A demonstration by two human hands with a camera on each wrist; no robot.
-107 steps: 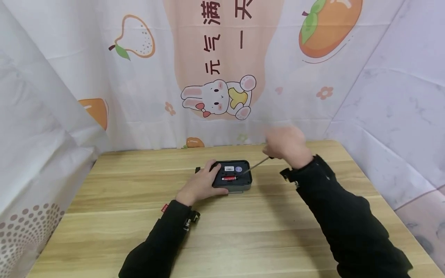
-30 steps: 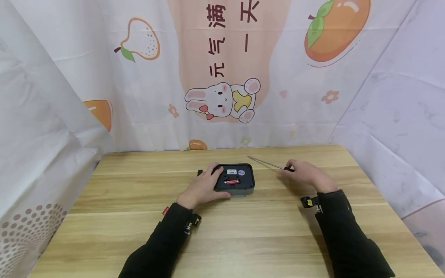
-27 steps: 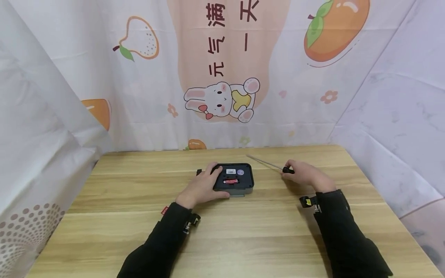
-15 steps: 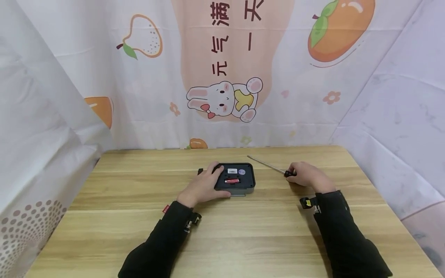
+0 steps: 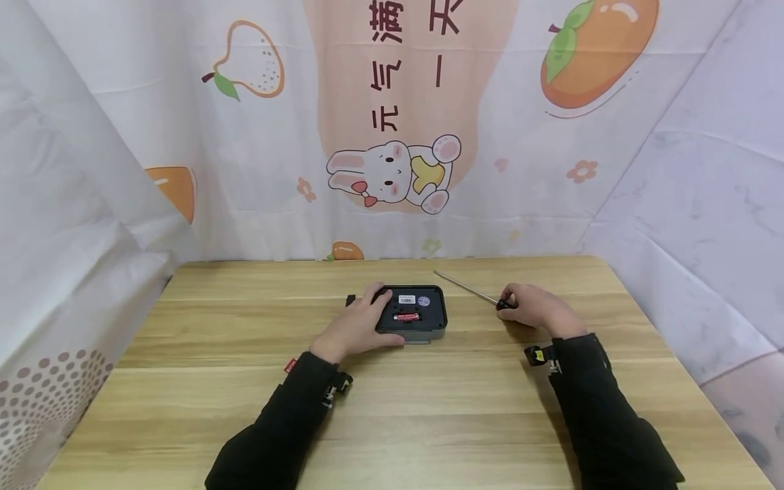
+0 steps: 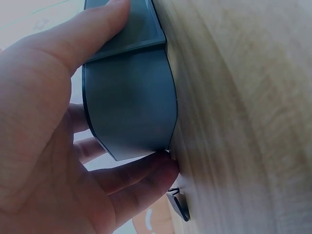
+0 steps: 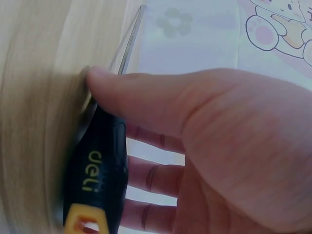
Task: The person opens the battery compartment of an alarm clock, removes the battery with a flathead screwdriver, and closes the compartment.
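Observation:
A dark box-shaped device [image 5: 433,314] lies on the table, with labels and a red battery [image 5: 407,317] in its upward face. My left hand [image 5: 354,325] grips its left end; in the left wrist view the thumb [image 6: 92,29] lies along one side and the fingers reach round the other. To the right, my right hand [image 5: 539,307] holds a screwdriver [image 5: 465,288] low over the table by its handle, the shaft pointing back and left. The right wrist view shows the black and yellow handle [image 7: 95,170], marked "deli", between thumb and fingers.
A small flat black piece [image 6: 178,204] lies on the table just beyond my left fingers. The wooden table [image 5: 429,422] ends at a printed curtain [image 5: 257,204] at the back, and pale sheets hang on both sides.
Earlier the right hand was raised, with the screwdriver reaching down to the device; now both are lower and off to the right. The left hand has kept its hold on the device.

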